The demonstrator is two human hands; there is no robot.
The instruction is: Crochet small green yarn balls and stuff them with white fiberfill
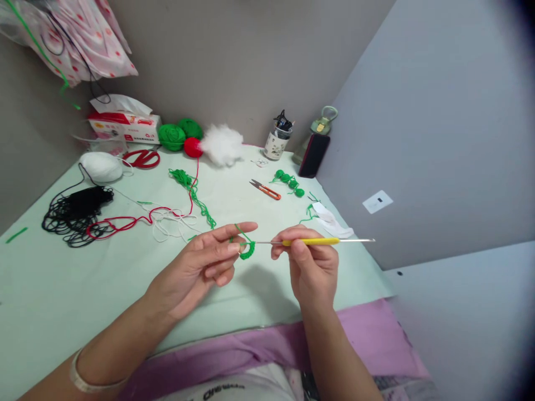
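My left hand point(213, 256) pinches a small curved green crochet piece point(248, 252) between thumb and fingers, its index finger stretched out with green yarn running over it. My right hand point(311, 262) grips a crochet hook point(311, 241) by its yellow handle, with a metal shaft at both ends. The hook's left end meets the top of the green piece; whether it passes through a loop is too small to tell. Both hands hover above the front of the table. Behind them lies a loose bundle of green yarn point(204, 214).
Orange thread snips point(266, 190), several green crocheted balls point(288, 181) and a phone point(314, 156) are at the back right. Black yarn point(79, 211), white yarn point(101, 166), red scissors point(143, 159), a tissue box point(125, 128) and white stuffing point(221, 146) lie left and behind. A wall point(418, 139) borders the right.
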